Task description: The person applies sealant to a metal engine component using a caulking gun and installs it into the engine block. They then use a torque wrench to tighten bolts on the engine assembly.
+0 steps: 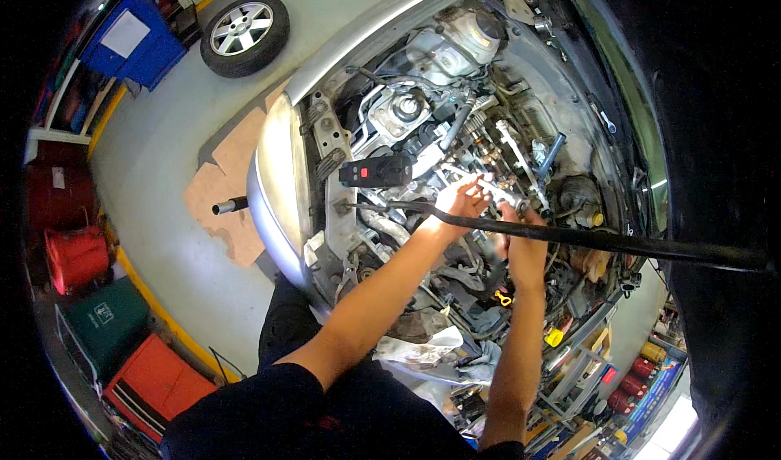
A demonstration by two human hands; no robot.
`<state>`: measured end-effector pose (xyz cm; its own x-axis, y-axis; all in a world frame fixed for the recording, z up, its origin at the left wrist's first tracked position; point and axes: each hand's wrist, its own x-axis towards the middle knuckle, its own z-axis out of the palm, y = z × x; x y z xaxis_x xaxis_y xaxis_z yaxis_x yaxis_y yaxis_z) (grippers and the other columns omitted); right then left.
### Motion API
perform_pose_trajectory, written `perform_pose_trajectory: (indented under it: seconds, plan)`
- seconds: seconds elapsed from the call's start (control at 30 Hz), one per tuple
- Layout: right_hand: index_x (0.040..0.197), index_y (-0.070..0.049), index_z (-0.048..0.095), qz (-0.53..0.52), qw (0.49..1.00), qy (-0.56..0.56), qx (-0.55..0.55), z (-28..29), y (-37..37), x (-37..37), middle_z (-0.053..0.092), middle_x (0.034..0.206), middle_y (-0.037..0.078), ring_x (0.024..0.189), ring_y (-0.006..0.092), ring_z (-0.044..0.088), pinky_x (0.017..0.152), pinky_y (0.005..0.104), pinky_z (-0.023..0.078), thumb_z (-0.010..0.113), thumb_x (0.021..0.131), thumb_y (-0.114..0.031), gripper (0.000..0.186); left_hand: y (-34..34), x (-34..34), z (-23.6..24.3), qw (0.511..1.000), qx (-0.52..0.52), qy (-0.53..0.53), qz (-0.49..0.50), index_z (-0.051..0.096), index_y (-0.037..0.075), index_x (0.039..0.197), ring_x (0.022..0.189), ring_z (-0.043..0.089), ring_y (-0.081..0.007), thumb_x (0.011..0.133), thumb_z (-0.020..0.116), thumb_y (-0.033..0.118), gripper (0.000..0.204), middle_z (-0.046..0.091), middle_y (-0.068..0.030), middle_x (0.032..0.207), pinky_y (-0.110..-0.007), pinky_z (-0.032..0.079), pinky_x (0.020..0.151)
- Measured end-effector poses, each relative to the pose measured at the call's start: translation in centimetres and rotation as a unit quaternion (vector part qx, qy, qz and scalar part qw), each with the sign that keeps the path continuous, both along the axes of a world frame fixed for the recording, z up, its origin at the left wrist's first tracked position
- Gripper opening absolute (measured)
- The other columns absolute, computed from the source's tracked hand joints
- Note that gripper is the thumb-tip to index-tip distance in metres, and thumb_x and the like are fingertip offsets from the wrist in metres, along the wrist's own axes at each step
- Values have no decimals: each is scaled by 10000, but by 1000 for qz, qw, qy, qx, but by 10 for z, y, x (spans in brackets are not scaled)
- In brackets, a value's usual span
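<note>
Held rod [500, 192] looks shiny met., blk box [382, 172] matt plast.

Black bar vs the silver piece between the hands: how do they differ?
Colour: the black bar is dark; the silver piece is bright and metallic.
Length: the bar looks far longer in view; the silver piece is short.
Position: the bar crosses in front of both wrists, while the silver piece sits at the fingers of the left hand and right hand.
Shared: both are slim and slant down rightward in the picture.
</note>
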<state>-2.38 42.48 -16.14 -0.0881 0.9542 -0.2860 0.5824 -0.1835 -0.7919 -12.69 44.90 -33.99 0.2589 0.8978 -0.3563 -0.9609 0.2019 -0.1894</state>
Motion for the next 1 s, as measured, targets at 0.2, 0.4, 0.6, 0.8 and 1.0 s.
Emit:
perform_pose_trajectory:
  seconds: [0.2, 0.4, 0.6, 0.8, 1.0]
  plan:
    - [1115, -79, 664, 209, 912, -283, 214, 33, 63, -37, 721, 902, 174, 697, 342, 699, 665, 434, 540, 768, 938, -242, 263, 20, 25, -20, 984, 29, -77, 158, 689, 24, 1252, 1160, 708, -208, 1022, 614, 64, 246, 761, -98, 1205, -379, 505, 1141]
    - [1110, -107, 652, 340, 853, -328, 222, 52, 93, -45, 719, 984, 163, 871, 403, 695, 758, 503, 537, 768, 914, -244, 265, 42, 31, 5, 961, -182, -78, 195, 674, 20, 1273, 1211, 681, -240, 1002, 776, 281, 390, 713, -141, 1291, -466, 543, 1105]
    - [968, -27, 642, 338, 855, -334, 208, 51, 95, -52, 652, 841, 198, 794, 424, 653, 680, 472, 489, 786, 884, -205, 244, 23, 8, 17, 967, 44, -151, 200, 594, -88, 1344, 1288, 644, -318, 995, 551, 21, 368, 666, -203, 1384, -415, 505, 1165]
    - [980, -16, 656, 317, 878, -316, 170, 53, 96, -75, 681, 809, 201, 680, 375, 633, 620, 437, 478, 787, 923, -257, 280, 34, 8, 6, 983, -119, -16, 139, 664, 27, 1227, 1216, 674, -299, 999, 762, 255, 337, 708, -117, 1273, -426, 528, 1129]
    - [1026, -39, 635, 314, 859, -370, 163, 50, 105, -82, 736, 952, 238, 893, 463, 706, 749, 544, 536, 728, 959, -321, 305, 34, 13, -16, 977, 4, -105, 183, 649, 4, 1184, 1170, 657, -265, 1025, 698, 166, 232, 693, -103, 1216, -414, 544, 1119]
